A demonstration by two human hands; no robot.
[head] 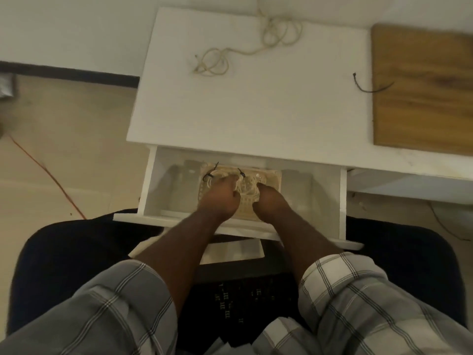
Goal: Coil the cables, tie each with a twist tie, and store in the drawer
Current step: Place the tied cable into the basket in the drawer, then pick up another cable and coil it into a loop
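Both hands in the open drawer (153,185) – left hand (217,198) and right hand (268,198) each curled round a tied coil (247,187) over a tray (271,175) – loose cable (256,42) on desk (256,103).

White desk (256,111) seen from above, with its drawer (151,185) pulled open below the front edge. On the desktop lie a loose, uncoiled pale cable (256,39) near the far edge, a dark twist tie (368,85) at the right, partly overlapping a wooden board (422,93) that rests on the right side. Inside the drawer sits a perforated beige tray (245,201) holding two tied cable coils (245,185).
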